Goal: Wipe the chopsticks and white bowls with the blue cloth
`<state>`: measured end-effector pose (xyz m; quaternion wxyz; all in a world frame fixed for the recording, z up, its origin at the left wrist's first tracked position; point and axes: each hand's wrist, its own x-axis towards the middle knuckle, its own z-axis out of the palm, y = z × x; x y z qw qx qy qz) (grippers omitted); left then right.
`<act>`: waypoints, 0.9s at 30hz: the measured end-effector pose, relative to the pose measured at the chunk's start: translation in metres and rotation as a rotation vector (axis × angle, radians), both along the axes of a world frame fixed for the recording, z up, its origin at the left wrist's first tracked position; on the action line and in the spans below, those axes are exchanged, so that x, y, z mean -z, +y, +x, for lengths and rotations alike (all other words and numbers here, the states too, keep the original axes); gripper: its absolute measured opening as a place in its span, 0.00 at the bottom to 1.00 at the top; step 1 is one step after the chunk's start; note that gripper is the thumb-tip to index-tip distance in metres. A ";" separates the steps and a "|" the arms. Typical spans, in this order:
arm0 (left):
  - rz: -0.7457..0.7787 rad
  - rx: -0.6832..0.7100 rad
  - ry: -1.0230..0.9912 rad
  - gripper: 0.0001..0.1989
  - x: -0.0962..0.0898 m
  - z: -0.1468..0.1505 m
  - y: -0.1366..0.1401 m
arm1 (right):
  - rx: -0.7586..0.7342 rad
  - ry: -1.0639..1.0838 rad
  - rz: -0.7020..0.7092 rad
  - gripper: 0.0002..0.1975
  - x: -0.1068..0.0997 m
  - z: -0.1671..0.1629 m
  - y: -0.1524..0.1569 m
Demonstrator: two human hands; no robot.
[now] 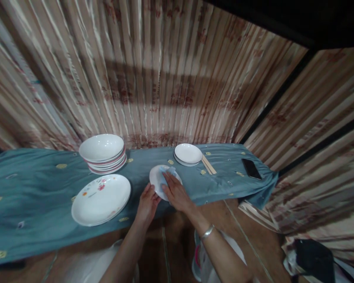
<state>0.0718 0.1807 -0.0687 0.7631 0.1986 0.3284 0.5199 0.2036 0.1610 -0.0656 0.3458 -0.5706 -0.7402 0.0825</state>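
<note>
A small white plate [154, 177] is held over the front edge of the cloth-covered table. My left hand [149, 201] grips its lower left rim, thumb on top and fingers beneath. Against the plate's upper face, my right hand [175, 192] presses a pale blue cloth [164, 177], partly hidden under the fingers. To the left lies a large oval plate [103, 198] with a flower pattern, apparently on top of another one. Behind it rises a stack of white bowls [102, 147] with red rims. Small white plates [188, 153] are piled at the back, right of my hands.
Wooden chopsticks [208, 164] lie beside the small plates. A black phone [251, 169] rests near the right end of the table with its blue-green tablecloth [153, 155]. Corrugated, printed sheeting [165, 78] walls off the back. A dark bag [314, 257] is on the floor at right.
</note>
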 end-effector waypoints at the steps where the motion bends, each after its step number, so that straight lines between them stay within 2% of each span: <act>1: 0.002 0.001 0.002 0.10 0.000 0.000 0.000 | -0.012 -0.003 -0.006 0.27 -0.001 0.002 0.005; 6: -0.027 -0.013 0.000 0.12 0.000 0.000 0.003 | 0.026 -0.013 -0.033 0.27 0.001 0.011 0.027; 10: -0.044 -0.021 0.018 0.10 0.000 -0.001 0.004 | 0.081 -0.027 -0.055 0.26 0.005 0.019 0.029; 13: -0.057 -0.037 0.031 0.07 0.000 -0.002 0.004 | 0.099 -0.042 -0.059 0.25 0.007 0.024 0.022; 21: -0.091 -0.054 0.034 0.09 0.000 -0.002 0.006 | 0.154 -0.012 -0.027 0.24 0.012 0.024 -0.009; 27: -0.057 -0.056 0.004 0.12 -0.001 -0.004 0.005 | 0.063 0.064 -0.036 0.22 0.002 0.012 -0.029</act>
